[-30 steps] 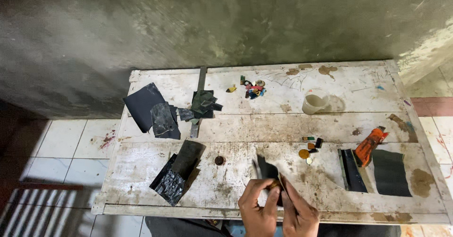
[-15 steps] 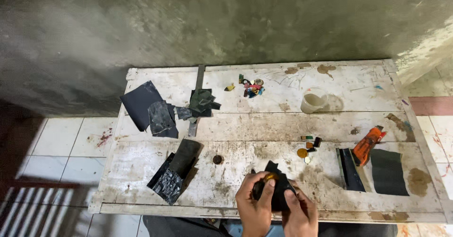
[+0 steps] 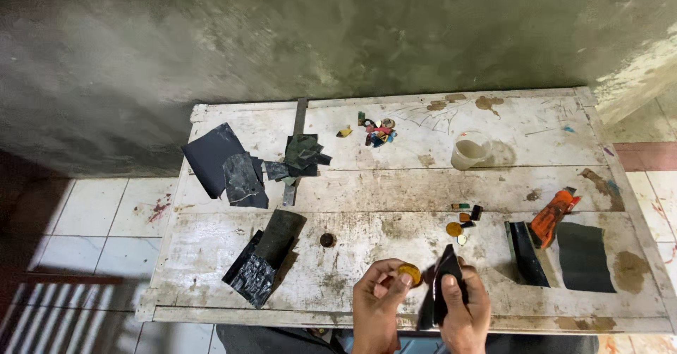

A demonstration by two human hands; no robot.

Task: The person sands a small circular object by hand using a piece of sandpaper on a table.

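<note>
At the bottom centre of the frame, the left hand [image 3: 377,299] pinches a small round amber disc [image 3: 408,274] between thumb and fingertips, its fingers curled closed around it. Just to its right, the right hand [image 3: 462,308] is wrapped around a folded strip of black sheet [image 3: 444,283], which stands up out of the fist and tilts slightly left, close to the disc. Both hands hover over the near edge of the white, paint-stained wooden worktop [image 3: 395,192].

On the worktop just above the hands lies a small cluster of coloured pieces [image 3: 462,220], and a dark round button-like piece [image 3: 327,240] sits to the left of them. Toward the lower left lies a crumpled black sheet [image 3: 262,259]; more dark sheets [image 3: 226,162] sit in the upper left. At the right, an orange tool [image 3: 553,216] rests between two black sheets [image 3: 584,257]. A clear plastic cup [image 3: 471,149] stands in the upper right, with another heap of coloured bits [image 3: 377,132] at upper centre.
</note>
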